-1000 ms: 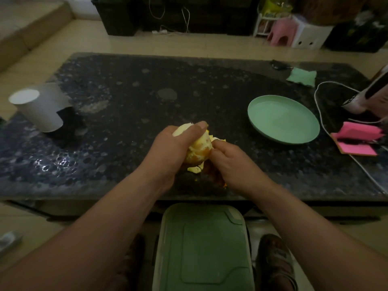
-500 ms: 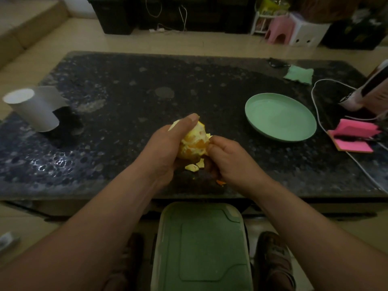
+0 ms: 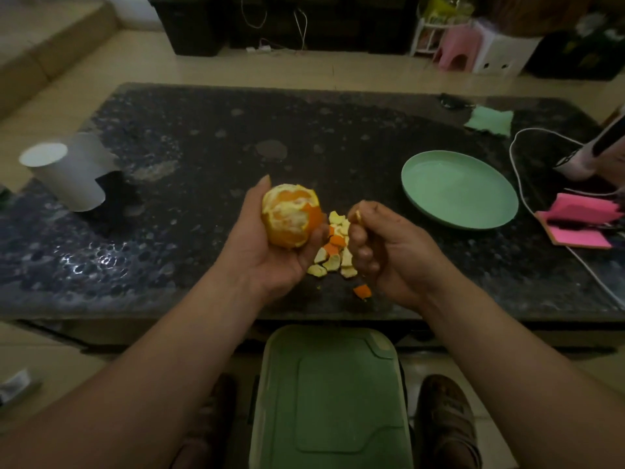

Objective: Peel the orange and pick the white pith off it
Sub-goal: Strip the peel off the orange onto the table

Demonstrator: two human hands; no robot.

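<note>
My left hand cups the orange above the near middle of the dark stone table. Most of the orange is bare, with patches of white pith and a strip of skin on its right side. My right hand sits just to the right of the fruit, fingers curled, pinching a small piece of peel between thumb and forefinger. Several torn peel pieces lie on the table between my hands, and one orange scrap lies nearer the front edge.
An empty green plate stands to the right. Farther right are pink notepads, a white cable and a device. A white cup lies tipped at the left. A green cloth is at the back right. A green bin lid sits below the table edge.
My hands have drawn apart. The left hand turned the orange so its peeled face shows. The right hand pulled away to the right with a peel piece, and the peel pile is now uncovered.
</note>
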